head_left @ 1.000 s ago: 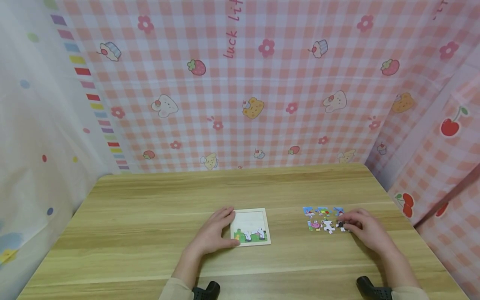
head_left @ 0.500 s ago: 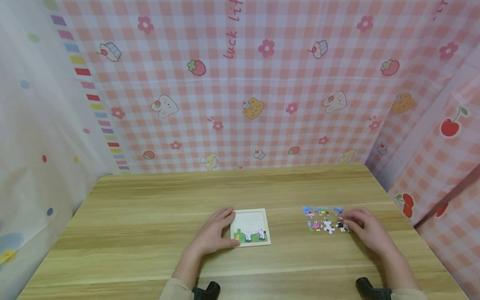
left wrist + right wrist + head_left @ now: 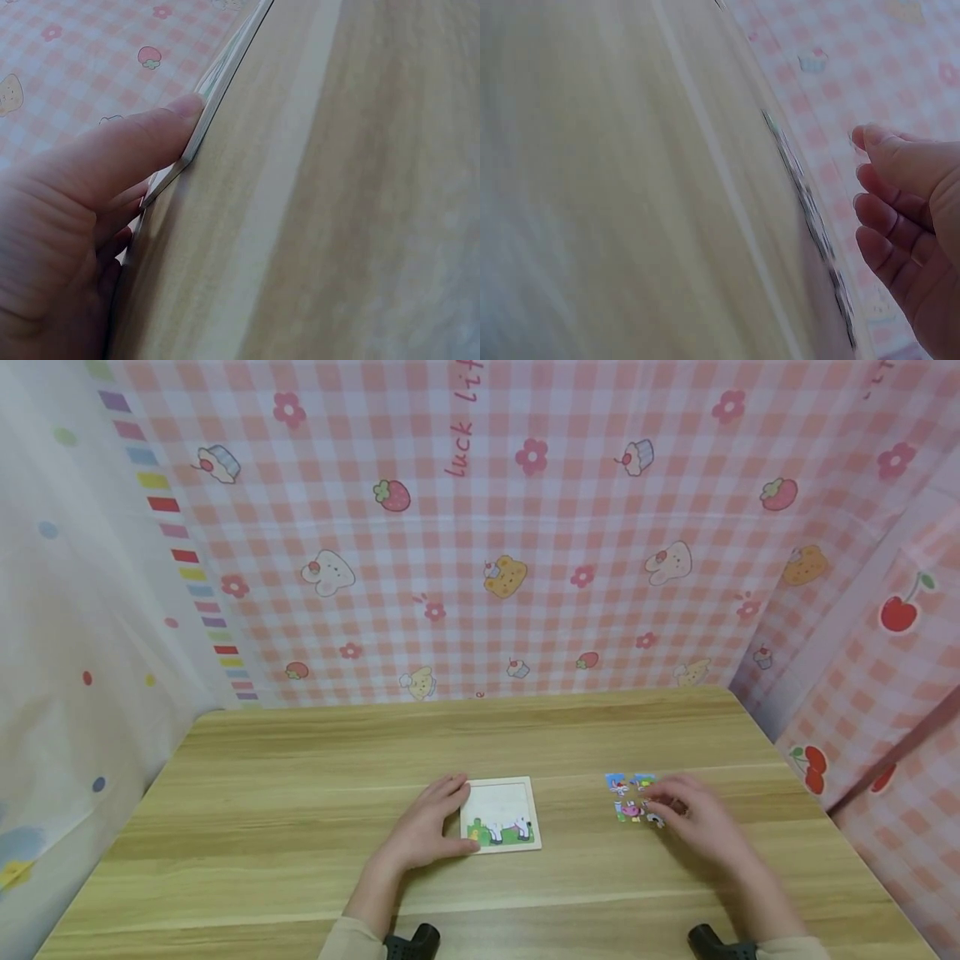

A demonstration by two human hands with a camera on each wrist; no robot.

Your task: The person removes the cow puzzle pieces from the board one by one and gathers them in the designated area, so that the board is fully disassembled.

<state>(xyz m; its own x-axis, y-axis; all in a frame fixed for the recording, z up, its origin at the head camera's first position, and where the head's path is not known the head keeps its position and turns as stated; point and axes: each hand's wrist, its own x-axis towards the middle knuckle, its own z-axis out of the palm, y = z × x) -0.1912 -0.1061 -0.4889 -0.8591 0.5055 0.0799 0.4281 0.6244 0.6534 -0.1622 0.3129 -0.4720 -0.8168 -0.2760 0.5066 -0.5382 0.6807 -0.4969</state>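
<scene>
A small square wooden puzzle tray lies flat on the table, with white animal legs on green along its lower part. My left hand grips its left side, thumb at the near corner and fingers at the far one. In the left wrist view, the thumb presses on the tray's rim. Over loose puzzle pieces to the right hovers my right hand, fingers loosely bent. Nothing shows between them. A white puzzle piece sits partly under it; pieces farther right are hidden.
The wood-grain table ends at a pink checked cloth behind. Cherry-print cloth hangs to the right, and a pale dotted sheet to the left. Black straps with mounts sit at both wrists.
My right hand has moved left over the loose pieces, from the rightmost ones towards the middle, now covering the right-hand pieces. The left hand and the tray keep still.
</scene>
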